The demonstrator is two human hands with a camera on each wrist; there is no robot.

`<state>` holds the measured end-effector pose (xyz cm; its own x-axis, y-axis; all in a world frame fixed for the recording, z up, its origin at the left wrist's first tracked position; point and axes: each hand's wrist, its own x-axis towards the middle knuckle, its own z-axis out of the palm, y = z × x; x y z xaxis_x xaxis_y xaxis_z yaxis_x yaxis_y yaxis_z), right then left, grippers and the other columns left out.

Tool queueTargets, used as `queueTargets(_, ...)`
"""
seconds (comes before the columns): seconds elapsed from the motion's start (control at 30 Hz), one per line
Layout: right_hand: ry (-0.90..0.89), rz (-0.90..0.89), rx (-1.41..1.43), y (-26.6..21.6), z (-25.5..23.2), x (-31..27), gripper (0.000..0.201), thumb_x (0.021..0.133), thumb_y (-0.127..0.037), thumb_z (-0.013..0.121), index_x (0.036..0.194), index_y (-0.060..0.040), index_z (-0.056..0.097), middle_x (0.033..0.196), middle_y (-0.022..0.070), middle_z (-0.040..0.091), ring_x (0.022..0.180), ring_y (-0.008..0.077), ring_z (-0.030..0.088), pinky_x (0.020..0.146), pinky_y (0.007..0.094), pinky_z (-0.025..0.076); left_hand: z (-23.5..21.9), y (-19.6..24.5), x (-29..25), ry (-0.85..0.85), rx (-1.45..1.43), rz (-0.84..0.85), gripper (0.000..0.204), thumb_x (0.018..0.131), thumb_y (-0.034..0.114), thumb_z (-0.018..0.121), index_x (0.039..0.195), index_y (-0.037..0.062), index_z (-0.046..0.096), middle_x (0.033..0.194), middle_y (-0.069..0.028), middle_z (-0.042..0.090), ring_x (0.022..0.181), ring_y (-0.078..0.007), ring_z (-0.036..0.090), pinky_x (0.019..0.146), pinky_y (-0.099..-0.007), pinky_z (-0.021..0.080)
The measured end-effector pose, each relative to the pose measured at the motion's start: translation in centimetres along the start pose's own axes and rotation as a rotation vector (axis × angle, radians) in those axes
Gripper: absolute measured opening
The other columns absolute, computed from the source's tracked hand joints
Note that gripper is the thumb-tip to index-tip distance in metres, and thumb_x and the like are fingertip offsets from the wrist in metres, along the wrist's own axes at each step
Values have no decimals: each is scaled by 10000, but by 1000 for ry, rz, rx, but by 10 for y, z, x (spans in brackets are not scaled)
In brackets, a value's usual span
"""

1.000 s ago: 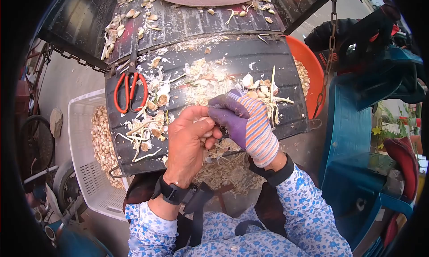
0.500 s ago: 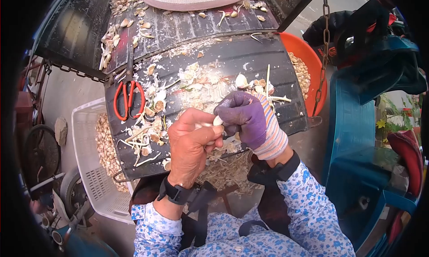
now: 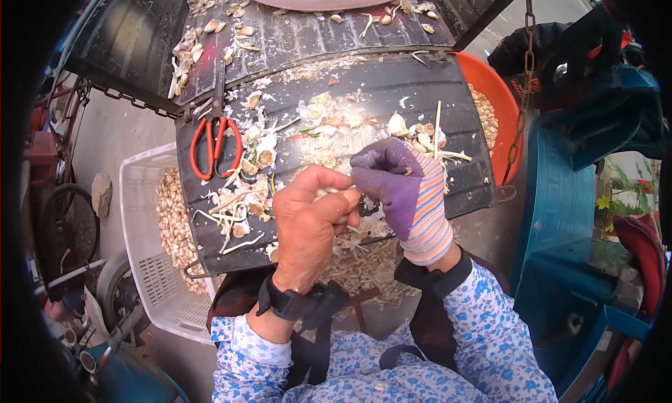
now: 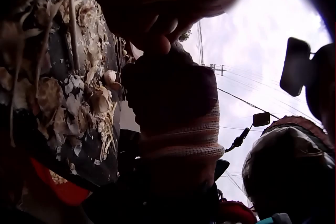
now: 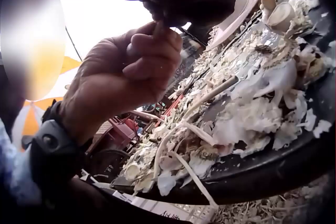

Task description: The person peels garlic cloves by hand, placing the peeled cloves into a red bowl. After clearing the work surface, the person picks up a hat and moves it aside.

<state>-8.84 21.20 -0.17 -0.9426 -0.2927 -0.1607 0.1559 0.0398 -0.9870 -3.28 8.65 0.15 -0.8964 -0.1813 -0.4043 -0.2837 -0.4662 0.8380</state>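
Note:
In the head view my bare left hand holds whitish garlic cloves in its curled fingers, with the thumb laid over them. My right hand, in a purple-coated glove with a striped cuff, meets it at the fingertips and pinches at a clove, which the glove mostly hides. Both hands are above the near edge of a dark ridged board. Dry skins and cut stalks litter the board below. In the right wrist view the left fingertips press close under the dark glove.
Red-handled scissors lie at the board's left. A white plastic crate of cloves stands on the left, an orange basin with more cloves on the right. A chain hangs beside the basin. Teal seating stands farther right.
Half a second ago a white clove showed between both hands' fingertips; now the glove is turned more upright and covers it. The left hand keeps its grip on the cloves.

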Motion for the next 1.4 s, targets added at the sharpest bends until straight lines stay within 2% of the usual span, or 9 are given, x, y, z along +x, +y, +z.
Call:
queueTargets(0.07, 0, 258, 304, -4, 1, -1, 127, 794, -95, 665, 882, -26, 605, 731, 11, 571, 596, 70, 512, 514, 214, 410, 0, 2, -2, -6, -16, -2, 60, 785, 5, 618, 843, 0, 599, 685, -51, 609, 556, -83, 565, 466, -188, 375)
queueTargets(0.37, -87, 459, 580, -3, -2, 0, 132, 808, -107, 655, 882, -19, 591, 679, -6, 543, 534, 39, 453, 476, 186, 363, -7, 3, -5, -83, -46, 22, 78, 784, 5, 625, 861, -2, 612, 727, -59, 616, 555, -94, 560, 472, -200, 377)
queueTargets(0.47, -100, 388, 584, -9, -5, 2, 118, 844, -124, 621, 877, -15, 591, 681, 11, 550, 534, 53, 462, 489, 205, 380, -9, 7, -3, -128, -156, -26, 86, 784, -2, 629, 867, -14, 609, 726, -75, 610, 557, -110, 561, 478, -213, 387)
queueTargets(0.57, 144, 138, -25, -22, -13, 16, 133, 880, -138, 576, 892, -7, 597, 690, 14, 553, 564, 80, 490, 517, 234, 411, -5, 13, -14, -254, -303, -34, 74, 788, -27, 608, 861, -36, 603, 718, -124, 602, 564, -140, 569, 495, -226, 410)
queueTargets(0.7, 224, -621, -1061, -2, -48, 45, 224, 805, -182, 643, 964, -24, 628, 745, 111, 622, 731, 284, 613, 653, 389, 464, -2, 62, -47, -830, -317, 172, 38, 770, -60, 584, 780, -64, 620, 761, -256, 602, 624, -256, 615, 541, -288, 481)
queueTargets(0.83, 7, -366, -1422, 4, -46, 47, 235, 730, -223, 694, 889, -56, 651, 875, 146, 612, 862, 323, 584, 738, 406, 442, 10, 58, -71, -1069, -643, 424, 136, 852, -33, 522, 838, -141, 604, 834, -317, 594, 640, -345, 620, 522, -351, 506)
queueTargets(1.13, 150, -399, -1452, 28, -43, 57, 296, 685, -209, 711, 950, -98, 641, 905, 120, 613, 892, 313, 583, 806, 415, 431, 3, 65, -77, -1036, -748, 489, 199, 905, -5, 479, 876, -156, 604, 876, -321, 589, 630, -376, 609, 523, -371, 518)
queueTargets(1.33, 153, -429, -1133, 31, -48, 57, 224, 699, -145, 698, 894, -53, 640, 837, 130, 622, 823, 332, 592, 735, 410, 466, 7, 64, -80, -1040, -800, 585, 202, 904, 7, 490, 876, -151, 612, 880, -319, 591, 645, -373, 613, 529, -369, 522)
queueTargets(1.4, 132, -423, -889, 24, -42, 53, 211, 718, -119, 695, 886, -9, 635, 770, 142, 611, 729, 303, 604, 667, 379, 478, 16, 61, -74, -1004, -830, 838, 217, 907, 31, 506, 867, -151, 619, 863, -328, 589, 637, -372, 616, 519, -361, 519)
